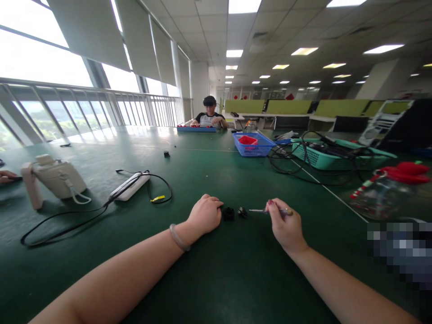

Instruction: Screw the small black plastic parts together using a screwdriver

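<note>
My right hand grips a thin screwdriver, its metal tip pointing left. Just beyond the tip lies a small black part with metallic bits on the green table. To the left of that part sits a round black piece. My left hand rests beside the round piece with its fingers together; its fingertips touch or nearly touch the piece, and whether they hold anything is hidden.
At left are a white power bank with a black cable and a beige device. Right: a blue basket, a green basket with cables, a glass jar. Across the table sits a person; another hand shows far left.
</note>
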Action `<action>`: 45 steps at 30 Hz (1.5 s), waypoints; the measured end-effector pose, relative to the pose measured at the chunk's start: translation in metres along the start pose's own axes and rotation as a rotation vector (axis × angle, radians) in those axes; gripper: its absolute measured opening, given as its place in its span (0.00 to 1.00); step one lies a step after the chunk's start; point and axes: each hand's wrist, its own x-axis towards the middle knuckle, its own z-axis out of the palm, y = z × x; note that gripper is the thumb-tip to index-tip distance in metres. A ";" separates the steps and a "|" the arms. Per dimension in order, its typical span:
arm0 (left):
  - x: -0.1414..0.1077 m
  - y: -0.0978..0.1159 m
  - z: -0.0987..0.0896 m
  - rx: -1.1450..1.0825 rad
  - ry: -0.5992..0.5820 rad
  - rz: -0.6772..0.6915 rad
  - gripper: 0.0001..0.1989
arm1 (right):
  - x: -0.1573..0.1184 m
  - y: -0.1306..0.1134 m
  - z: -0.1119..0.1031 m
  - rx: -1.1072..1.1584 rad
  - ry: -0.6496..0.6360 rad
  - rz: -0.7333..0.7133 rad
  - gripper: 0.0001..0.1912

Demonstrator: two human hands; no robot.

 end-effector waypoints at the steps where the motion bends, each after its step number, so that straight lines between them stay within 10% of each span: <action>1: 0.000 0.001 -0.001 0.005 -0.004 0.001 0.17 | 0.000 -0.001 0.000 0.009 -0.010 -0.002 0.18; 8: 0.001 0.006 -0.005 -0.008 0.036 -0.058 0.17 | -0.005 -0.006 0.000 0.032 -0.051 -0.125 0.16; 20: -0.004 0.008 -0.005 -0.205 -0.146 0.309 0.29 | -0.007 -0.014 0.004 0.021 -0.112 -0.252 0.14; 36: -0.018 0.029 -0.012 -0.180 -0.175 0.299 0.14 | 0.007 0.020 0.014 0.253 0.058 0.136 0.15; 45: -0.063 -0.015 -0.048 -0.158 -0.267 0.218 0.13 | 0.004 0.014 0.016 0.066 -0.030 -0.033 0.10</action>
